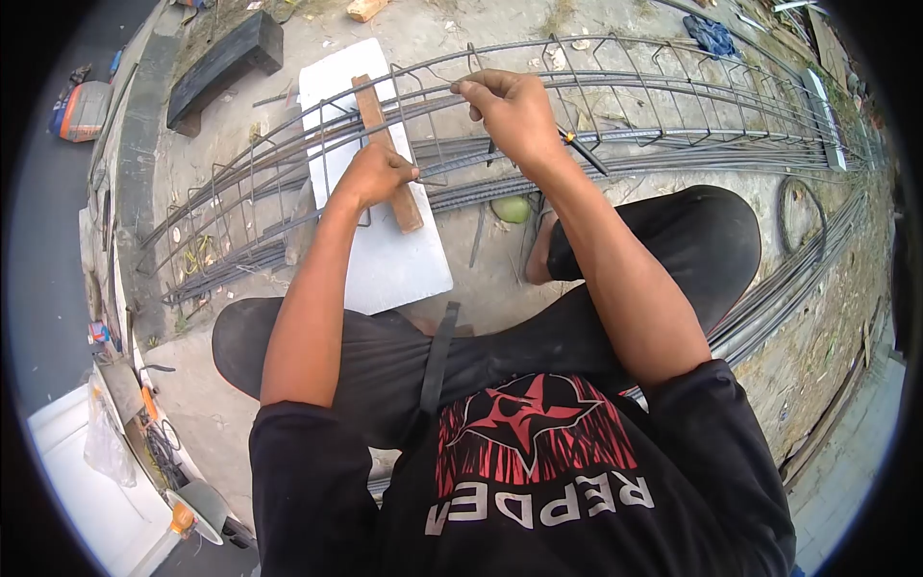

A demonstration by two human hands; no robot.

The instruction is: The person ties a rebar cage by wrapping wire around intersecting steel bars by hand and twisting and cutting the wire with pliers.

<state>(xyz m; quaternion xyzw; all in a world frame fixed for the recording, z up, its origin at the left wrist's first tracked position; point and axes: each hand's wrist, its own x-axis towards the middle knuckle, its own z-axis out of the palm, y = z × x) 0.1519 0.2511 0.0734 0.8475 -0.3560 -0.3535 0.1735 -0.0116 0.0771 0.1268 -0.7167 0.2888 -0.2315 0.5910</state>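
A long cage of steel rebar [635, 135] with square stirrups stretches across in front of my crossed legs. My right hand [514, 111] is above its upper bars, thumb and fingertips pinched on a thin wire [438, 75] that runs left toward a stirrup. Lower down, my left hand [373, 177] is closed at the near bars, thumb and finger pressed together; whatever they grip is too small to make out. Beneath the left hand, a wooden strip [409, 207] lies across a white board [394, 274] under the cage.
A dark block [226, 69] stands at the far left. Near my foot lie a green round object [511, 209] and a tool with a yellow-marked dark handle [585, 154]. Loose bars [798, 264] and a wire coil [803, 216] are on the right. An angle grinder-like tool [197, 514] is lower left.
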